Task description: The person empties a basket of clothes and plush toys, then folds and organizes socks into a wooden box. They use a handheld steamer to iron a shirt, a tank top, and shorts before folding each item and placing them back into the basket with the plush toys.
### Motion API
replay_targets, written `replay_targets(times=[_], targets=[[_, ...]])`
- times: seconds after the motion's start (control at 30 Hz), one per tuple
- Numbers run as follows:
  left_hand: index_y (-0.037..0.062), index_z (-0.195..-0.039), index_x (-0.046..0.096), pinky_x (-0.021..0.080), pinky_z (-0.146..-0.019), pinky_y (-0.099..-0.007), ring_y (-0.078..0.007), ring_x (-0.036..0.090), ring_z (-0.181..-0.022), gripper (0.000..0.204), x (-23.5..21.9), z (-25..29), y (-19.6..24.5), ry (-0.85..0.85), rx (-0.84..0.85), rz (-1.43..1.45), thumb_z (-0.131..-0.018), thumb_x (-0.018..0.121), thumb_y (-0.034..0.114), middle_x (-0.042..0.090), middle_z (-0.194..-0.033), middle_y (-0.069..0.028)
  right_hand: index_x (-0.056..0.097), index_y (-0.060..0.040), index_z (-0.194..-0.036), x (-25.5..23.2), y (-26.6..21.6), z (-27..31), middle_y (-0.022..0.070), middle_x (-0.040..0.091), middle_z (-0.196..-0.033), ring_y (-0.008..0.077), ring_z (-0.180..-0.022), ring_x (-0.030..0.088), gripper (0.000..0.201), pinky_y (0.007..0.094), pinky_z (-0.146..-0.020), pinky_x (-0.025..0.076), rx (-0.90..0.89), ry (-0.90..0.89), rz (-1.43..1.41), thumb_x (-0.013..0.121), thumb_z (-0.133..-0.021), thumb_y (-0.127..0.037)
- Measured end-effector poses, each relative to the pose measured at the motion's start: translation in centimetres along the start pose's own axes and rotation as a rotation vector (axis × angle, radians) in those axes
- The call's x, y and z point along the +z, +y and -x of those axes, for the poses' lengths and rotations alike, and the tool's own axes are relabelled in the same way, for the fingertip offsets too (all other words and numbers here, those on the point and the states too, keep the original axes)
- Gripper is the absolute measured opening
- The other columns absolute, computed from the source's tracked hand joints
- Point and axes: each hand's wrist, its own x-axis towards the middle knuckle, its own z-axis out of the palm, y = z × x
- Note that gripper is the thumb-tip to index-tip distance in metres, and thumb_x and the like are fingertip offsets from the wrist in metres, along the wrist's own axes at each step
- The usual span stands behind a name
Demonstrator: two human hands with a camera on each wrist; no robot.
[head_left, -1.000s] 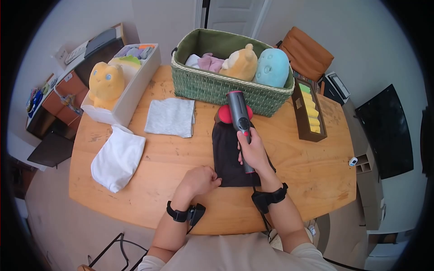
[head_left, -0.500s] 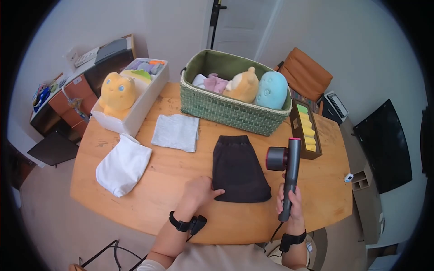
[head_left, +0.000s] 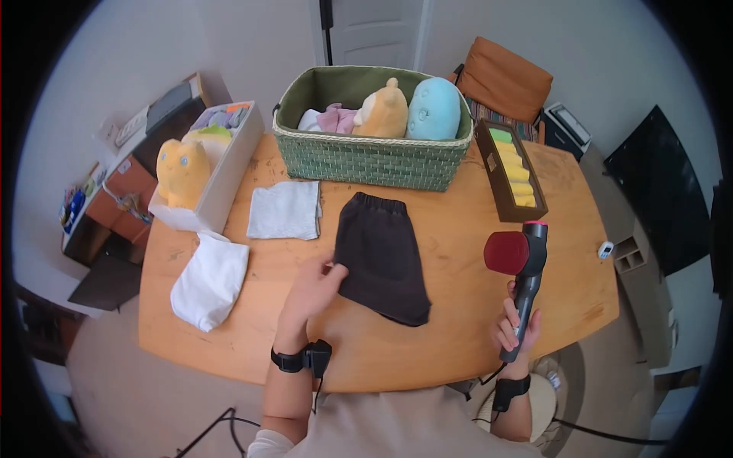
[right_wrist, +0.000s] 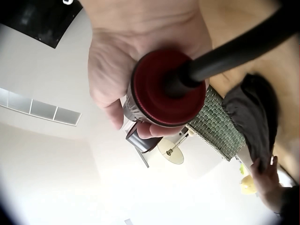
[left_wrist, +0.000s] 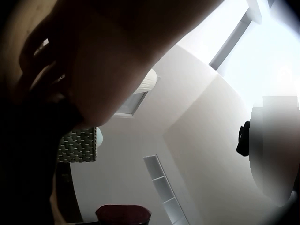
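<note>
My right hand (head_left: 513, 328) grips a grey hair dryer (head_left: 528, 286) by its handle, upright over the right part of the table; its dark red round head faces left. In the right wrist view the handle's red end (right_wrist: 154, 105) and thick black cord (right_wrist: 243, 49) show between palm and fingers. Dark folded pants (head_left: 379, 263) with a gathered elastic waistband lie slanted at the table's middle. My left hand (head_left: 311, 290) pinches their left edge, and the right wrist view shows the cloth (right_wrist: 255, 112) bunched at its fingers. The left wrist view is too dark for detail.
Behind the pants stands a green woven basket (head_left: 366, 162) with plush toys and clothes. A white box (head_left: 229, 179) holding a yellow plush is at left, near folded grey cloth (head_left: 284, 210) and white cloth (head_left: 211, 282). At right sits a brown box (head_left: 500, 179) of rolled yellow items.
The hair dryer has moved off the pants to the right, and its head now turns to the left. My left hand has shifted up along the pants' left edge, and the pants have turned askew.
</note>
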Motion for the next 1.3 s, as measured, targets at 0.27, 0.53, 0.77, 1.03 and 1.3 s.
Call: replay_targets(times=[0.27,0.53,0.77,1.03,1.3], targets=[[-0.0011,-0.113,0.067,0.049,-0.083,-0.0256,-0.0089,0.062,-0.088,0.025,-5.5,0.5,6.9,0.192,0.045,0.361,-0.097,0.057,0.014,0.069,-0.098,-0.0025,0.016,-0.0074,-0.153,-3.3,0.1,0.8,0.0053,0.045,-0.083,0.0150,-0.047,0.050,0.075,0.0291,-0.041,0.043,0.023,-0.069,-0.103,0.060,-0.102,-0.041],[0.0024,-0.106,0.065,0.054,-0.086,-0.0486,-0.0403,0.065,-0.103,0.028,6.0,2.5,13.1,0.033,0.452,-0.540,-0.092,0.067,0.027,0.068,-0.118,-0.0214,0.021,-0.0045,-0.150,-4.0,0.5,0.6,0.0053,0.048,-0.081,0.0128,-0.045,0.053,0.073,0.0259,-0.039,0.044,-0.032,-0.082,-0.189,0.063,-0.101,-0.038],[0.0059,-0.107,0.066,0.056,-0.082,-0.0408,-0.0324,0.069,-0.097,0.033,10.1,4.6,10.0,-0.426,0.284,-0.549,-0.090,0.074,0.033,0.070,-0.108,-0.0131,0.018,-0.0090,-0.153,-5.3,0.5,1.7,0.0054,0.046,-0.084,0.0153,-0.050,0.051,0.074,0.0292,-0.043,0.044,-0.005,-0.111,-0.287,0.060,-0.101,-0.043],[0.0143,-0.126,0.064,0.046,-0.102,-0.0481,-0.0332,0.050,-0.133,0.052,2.7,-3.5,5.4,-0.435,0.490,-0.853,-0.079,0.082,0.027,0.054,-0.143,-0.0092,0.022,-0.0087,-0.153,-3.0,0.6,1.2,0.0065,0.046,-0.083,0.0161,-0.048,0.050,0.070,0.0289,-0.042,0.044,0.038,-0.031,-0.127,0.060,-0.101,-0.037],[0.0107,-0.156,0.032,0.027,-0.121,-0.0539,-0.0412,0.025,-0.150,0.100,6.4,-10.7,3.0,-0.316,0.645,-0.841,-0.076,0.085,0.040,0.026,-0.163,-0.0199,0.038,-0.0036,-0.136,5.6,2.9,-1.9,0.0082,0.057,-0.085,0.0157,-0.052,0.058,0.044,0.0286,-0.047,0.049,0.094,0.296,0.650,0.059,-0.098,-0.011]])
